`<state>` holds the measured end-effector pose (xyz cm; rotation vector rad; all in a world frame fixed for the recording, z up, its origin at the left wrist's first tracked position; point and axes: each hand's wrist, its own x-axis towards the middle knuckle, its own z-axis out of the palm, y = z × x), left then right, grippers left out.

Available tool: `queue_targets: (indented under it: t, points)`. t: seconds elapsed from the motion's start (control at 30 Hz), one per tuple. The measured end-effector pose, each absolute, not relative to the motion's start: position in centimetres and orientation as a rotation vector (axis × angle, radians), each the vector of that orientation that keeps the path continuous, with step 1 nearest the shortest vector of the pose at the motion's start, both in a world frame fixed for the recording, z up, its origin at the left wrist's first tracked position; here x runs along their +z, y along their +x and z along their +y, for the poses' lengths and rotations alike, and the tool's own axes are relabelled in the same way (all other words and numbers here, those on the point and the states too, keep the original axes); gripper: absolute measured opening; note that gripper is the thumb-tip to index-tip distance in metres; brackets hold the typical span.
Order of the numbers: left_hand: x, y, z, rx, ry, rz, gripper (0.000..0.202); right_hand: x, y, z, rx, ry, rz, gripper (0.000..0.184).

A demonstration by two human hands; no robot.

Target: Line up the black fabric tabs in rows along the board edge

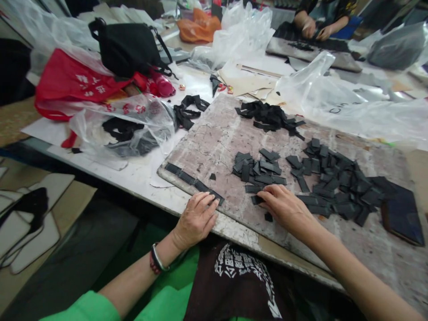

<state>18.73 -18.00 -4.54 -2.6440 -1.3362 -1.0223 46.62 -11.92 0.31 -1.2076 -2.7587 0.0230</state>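
My left hand (pixel 199 216) lies at the front edge of a worn board (pixel 220 147), its fingers stretched out and its fingertips on the near end of a row of black strip pieces (pixel 187 177) laid end to end. To the right, my right hand (pixel 284 203) pinches a small black strip piece (pixel 257 200) between thumb and fingers. Just beyond it is a small pile of similar black pieces (pixel 265 167). A larger heap of them (pixel 344 183) spreads farther right. The material of the pieces cannot be made out.
Tangled black strips (pixel 267 115) lie at the board's far side. A dark flat phone-like object (pixel 403 214) rests at right. Beyond the board are clear plastic bags (pixel 321 98), a red bag (pixel 73 87) and a black bag (pixel 129 49). Another person's hands (pixel 314 29) work across the table.
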Motion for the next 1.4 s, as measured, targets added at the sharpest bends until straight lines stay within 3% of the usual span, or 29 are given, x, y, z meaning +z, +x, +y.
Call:
queue_targets:
  t: [0.3, 0.87, 0.97, 1.1, 1.4]
  points:
    - [-4.5, 18.8, -18.1, -0.961, -2.654, -1.388, 0.038, 0.9, 40.7, -14.3, 0.255, -1.324, -2.631, 0.013]
    - [-4.6, 19.0, -18.0, -0.907, -2.631, -1.389, 0.04, 1.8, 39.3, -13.9, 0.295, -1.353, -2.699, 0.014]
    - [-4.3, 18.9, -18.1, -0.922, -2.623, -1.388, 0.039, 1.5, 41.1, -13.4, 0.161, -1.386, -2.606, 0.01]
    - [-3.4, 19.5, -17.9, -0.945, -2.631, -1.371, 0.038, 0.4, 43.3, -12.4, -0.085, -1.468, -2.576, 0.019]
    - [-2.5, 21.7, -16.6, -0.895, -2.716, -1.42, 0.023, 0.3, 44.7, -12.5, 0.005, -1.44, -2.637, 0.014]
